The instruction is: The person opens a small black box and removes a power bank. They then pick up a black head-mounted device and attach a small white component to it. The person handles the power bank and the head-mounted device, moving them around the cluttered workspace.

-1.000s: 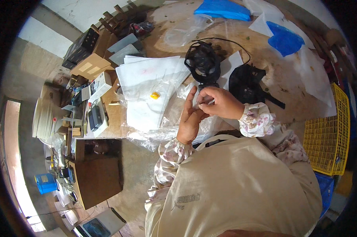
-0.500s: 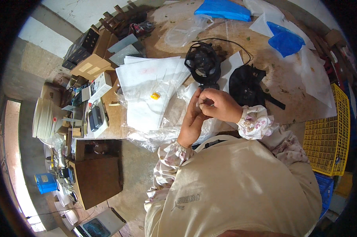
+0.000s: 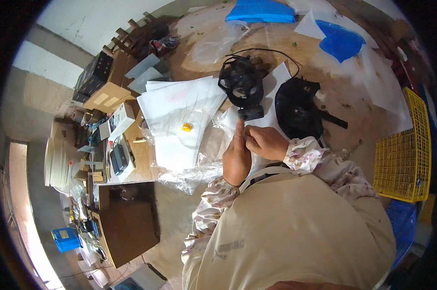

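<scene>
The left hand [image 3: 237,157] and right hand [image 3: 265,142] meet over a white sheet [image 3: 269,108] on the bench [image 3: 368,121], just below a small dark block [image 3: 251,113]. The left hand stands with its index finger straight, the tip almost at the block. The right hand's fingers curl against that finger; whatever they pinch is too small to make out, so neither grip can be told as holding anything or bare.

The block lies at the lower edge of a black headset [image 3: 241,81], touching it or nearly so. A thin black cable [image 3: 271,50] loops from the headset's top over to its right. Right of the block sits a black cap-like bundle [image 3: 298,107] with a strap trailing right; its make-up is hard to read.

Left of the block spread white sheets and clear bags [image 3: 180,116], with a small yellow piece [image 3: 186,127] on them. Further left is a cluttered shelf with a cardboard box [image 3: 107,96] and small devices, too small to sort out. Far right of the block a yellow crate [image 3: 402,154] is cut off by the dark rim. Above the headset lie blue plastic pieces [image 3: 341,41], one partly cropped at the top. The person's beige apron [image 3: 296,232] hides the near bench edge.
</scene>
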`<state>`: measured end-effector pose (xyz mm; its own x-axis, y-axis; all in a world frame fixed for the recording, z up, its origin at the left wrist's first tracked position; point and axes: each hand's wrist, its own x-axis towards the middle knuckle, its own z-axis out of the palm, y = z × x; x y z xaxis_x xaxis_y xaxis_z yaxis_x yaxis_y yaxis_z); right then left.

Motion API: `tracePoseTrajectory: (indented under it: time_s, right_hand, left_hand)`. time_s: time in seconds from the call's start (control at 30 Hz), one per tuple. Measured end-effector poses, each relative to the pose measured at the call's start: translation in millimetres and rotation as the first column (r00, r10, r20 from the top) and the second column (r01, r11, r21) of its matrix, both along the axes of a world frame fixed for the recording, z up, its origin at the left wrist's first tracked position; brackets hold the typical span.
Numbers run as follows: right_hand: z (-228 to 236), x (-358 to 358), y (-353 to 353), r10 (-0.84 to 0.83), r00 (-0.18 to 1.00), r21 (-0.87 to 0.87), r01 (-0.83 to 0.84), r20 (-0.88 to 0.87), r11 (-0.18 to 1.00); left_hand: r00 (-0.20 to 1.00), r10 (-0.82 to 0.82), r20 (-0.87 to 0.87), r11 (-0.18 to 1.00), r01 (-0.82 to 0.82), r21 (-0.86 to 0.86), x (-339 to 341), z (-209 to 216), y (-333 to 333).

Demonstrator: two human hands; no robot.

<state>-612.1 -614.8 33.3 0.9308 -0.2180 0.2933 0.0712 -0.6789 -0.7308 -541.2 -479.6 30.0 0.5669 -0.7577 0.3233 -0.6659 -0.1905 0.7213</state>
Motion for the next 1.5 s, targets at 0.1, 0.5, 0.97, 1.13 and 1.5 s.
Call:
tracePoseTrajectory:
  time_s: [0.1, 0.5, 0.97, 1.13, 1.5]
  right_hand:
    - [-23, -4, -2, -0.019, 0.997, -0.037, 0.016, -0.074, 0.999]
    - [0, -9, -17, -0.008, 1.0, 0.232, 0.005, 0.011, 0.973]
    - [13, -5, -20, -0.057, 0.996, -0.071, 0.062, 0.067, 0.996]
    - [13, -2, -19, -0.031, 0.999, -0.159, 0.028, -0.018, 0.987]
    - [8, -6, -15, -0.003, 0.998, 0.024, 0.005, -0.062, 1.0]
  left_hand:
    - [0.994, -0.032, 0.103, 0.999, 0.028, 0.044, -6, -10, -5]
    - [0.376, -0.279, -0.884, 0.877, -0.276, -0.394, 0, 3, -18]
    - [0.495, -0.237, -0.836, 0.884, -0.247, -0.397, 12, -8, -12]
    - [0.625, -0.186, -0.758, 0.902, -0.197, -0.383, 11, -5, -14]
    - [0.274, -0.376, -0.885, 0.872, -0.22, -0.438, 14, -20, -17]
